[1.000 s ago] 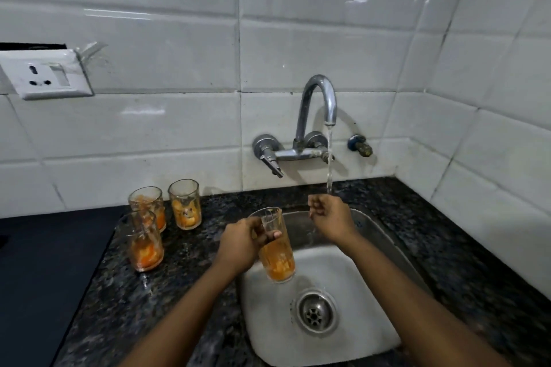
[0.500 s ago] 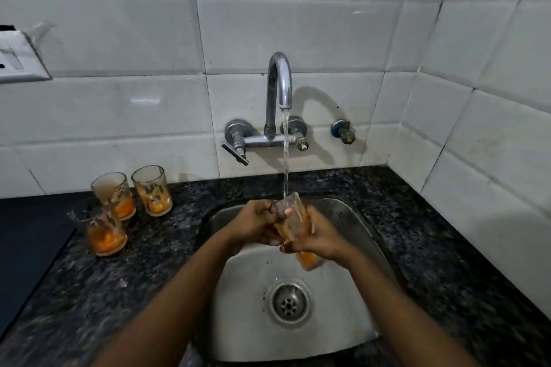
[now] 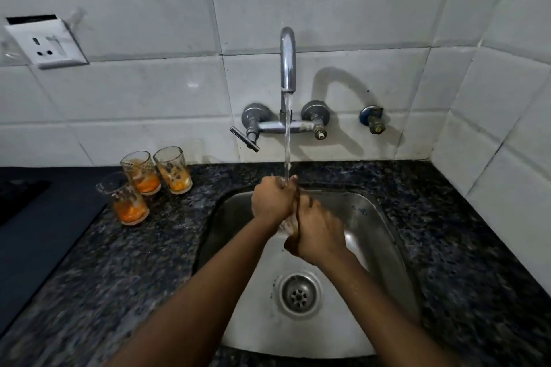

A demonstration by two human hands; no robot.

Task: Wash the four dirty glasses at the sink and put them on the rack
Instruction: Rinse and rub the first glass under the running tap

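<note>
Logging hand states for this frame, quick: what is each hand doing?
Left hand: closed around the glass under the running water.
Right hand: closed on the same glass, lower down.

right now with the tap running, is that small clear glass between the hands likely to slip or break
Probably slippery: the water stream lands right where the left hand and right hand clasp the small clear glass, so it is likely wet. Likely fragile too, held over the hard steel sink. Both hands wrapping it should steady it.
</note>
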